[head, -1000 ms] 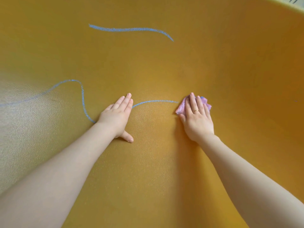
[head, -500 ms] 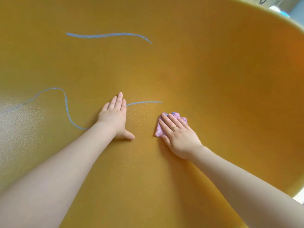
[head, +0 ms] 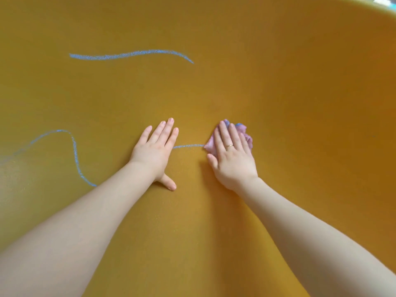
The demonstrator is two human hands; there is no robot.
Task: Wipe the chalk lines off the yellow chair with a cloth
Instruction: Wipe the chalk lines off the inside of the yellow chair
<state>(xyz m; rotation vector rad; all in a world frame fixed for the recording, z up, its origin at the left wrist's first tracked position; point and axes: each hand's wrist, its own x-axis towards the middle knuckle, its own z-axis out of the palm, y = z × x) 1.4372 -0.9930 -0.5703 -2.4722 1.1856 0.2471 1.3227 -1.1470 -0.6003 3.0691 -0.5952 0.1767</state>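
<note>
My right hand (head: 232, 156) lay flat on the pink cloth (head: 241, 133), fingers straight and pressing the bunched wad against the yellow chair (head: 300, 93), with a gold ring (head: 229, 146) showing on one finger. The cloth sat just right of centre, peeking out past my fingertips toward twelve o'clock and one o'clock, its folds already smudged blue. My left hand (head: 155, 150) rested open beside it, palm down, fingers together and straight, thumb splayed toward five o'clock, bracing on the seat and gripping nothing. Between the two hands ran a short stub of blue chalk line (head: 188, 145), its right end meeting the cloth's edge at nine o'clock of the wad and its left end slipping under my left fingers. To the right of the cloth I could see no chalk at all, so I judged that stretch cleaned. Plenty was left, though: the long wavy line (head: 75, 151) curling away from my left forearm toward nine o'clock, fading at the frame's edge, and a separate curved stroke (head: 130, 55) well apart up at eleven o'clock, untouched. By my reckoning I was less than halfway, with the stub next and my left hand in its way.
</note>
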